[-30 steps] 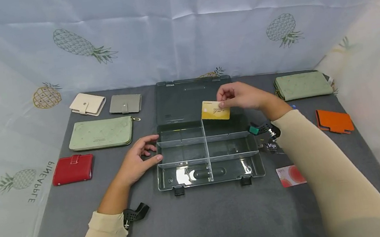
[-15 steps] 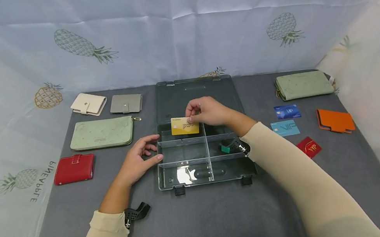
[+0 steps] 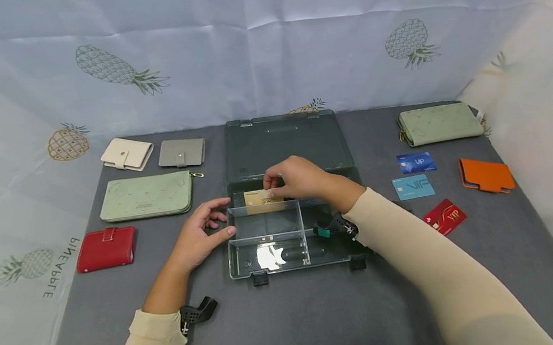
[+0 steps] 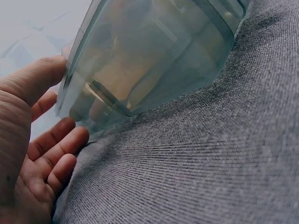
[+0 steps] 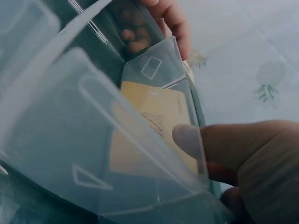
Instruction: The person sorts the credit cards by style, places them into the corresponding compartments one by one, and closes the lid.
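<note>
A clear, smoke-grey divided box (image 3: 269,270) lies with its lid (image 3: 283,143) folded back. My right hand (image 3: 300,176) pinches a yellow card (image 3: 254,198) by its right end, thumb on the near face. The card stands upright, lowered into the back left compartment. In the right wrist view the yellow card (image 5: 161,100) shows partly through a clear divider (image 5: 70,140). At the box's left wall, my left hand (image 3: 200,231) rests with relaxed fingers. The left wrist view shows its thumb (image 4: 44,74) at the rim and the other fingers loosely bent beside the wall.
Right of the box lie a dark blue card (image 3: 416,163), a light blue card (image 3: 413,186), a red card (image 3: 446,217), an orange card holder (image 3: 487,175) and a green wallet (image 3: 440,123). To the left are a green wallet (image 3: 146,197), a red wallet (image 3: 106,249) and smaller cream and grey ones.
My right hand has carried the yellow card left from above the right side of the box, then down into the back left compartment. My left hand has stayed at the box's left wall.
</note>
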The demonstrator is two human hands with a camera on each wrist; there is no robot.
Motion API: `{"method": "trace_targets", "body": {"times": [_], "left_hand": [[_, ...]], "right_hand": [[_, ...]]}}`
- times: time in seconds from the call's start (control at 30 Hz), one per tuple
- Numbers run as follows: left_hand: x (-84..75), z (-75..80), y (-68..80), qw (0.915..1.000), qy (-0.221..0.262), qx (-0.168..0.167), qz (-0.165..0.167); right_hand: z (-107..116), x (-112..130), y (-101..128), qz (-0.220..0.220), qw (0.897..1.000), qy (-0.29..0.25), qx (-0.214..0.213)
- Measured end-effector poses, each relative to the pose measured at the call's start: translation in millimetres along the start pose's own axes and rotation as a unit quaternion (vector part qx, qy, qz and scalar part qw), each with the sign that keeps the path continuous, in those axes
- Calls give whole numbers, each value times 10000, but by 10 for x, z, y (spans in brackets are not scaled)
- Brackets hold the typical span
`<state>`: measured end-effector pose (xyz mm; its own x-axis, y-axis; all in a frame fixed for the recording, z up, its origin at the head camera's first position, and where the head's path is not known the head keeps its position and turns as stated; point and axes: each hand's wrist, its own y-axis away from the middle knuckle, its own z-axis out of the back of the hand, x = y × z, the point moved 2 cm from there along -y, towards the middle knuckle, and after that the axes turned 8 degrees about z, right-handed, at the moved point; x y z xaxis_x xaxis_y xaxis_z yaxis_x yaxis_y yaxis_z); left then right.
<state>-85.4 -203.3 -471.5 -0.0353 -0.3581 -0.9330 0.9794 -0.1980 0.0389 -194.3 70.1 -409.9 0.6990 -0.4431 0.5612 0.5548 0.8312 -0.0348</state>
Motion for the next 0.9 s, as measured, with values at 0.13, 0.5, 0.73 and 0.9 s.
{"method": "trace_targets", "body": {"times": [0.13, 0.5, 0.73, 0.9], "left_hand": [[-1, -2, 4, 10000, 30, 19, 25], [-24, -11, 2, 10000, -38, 51, 15], [-23, -13, -13, 9999, -71, 77, -19], [-10, -8, 8, 9999, -93, 51, 15]], "right_hand": [[75, -8, 97, 27, 9998, -169, -33], [342, -138, 963, -89, 9867, -1010, -1268], [356, -344, 1786, -528, 9732, -1126, -1933], [381, -499, 2226, -1238, 9748, -889, -1631]]}}
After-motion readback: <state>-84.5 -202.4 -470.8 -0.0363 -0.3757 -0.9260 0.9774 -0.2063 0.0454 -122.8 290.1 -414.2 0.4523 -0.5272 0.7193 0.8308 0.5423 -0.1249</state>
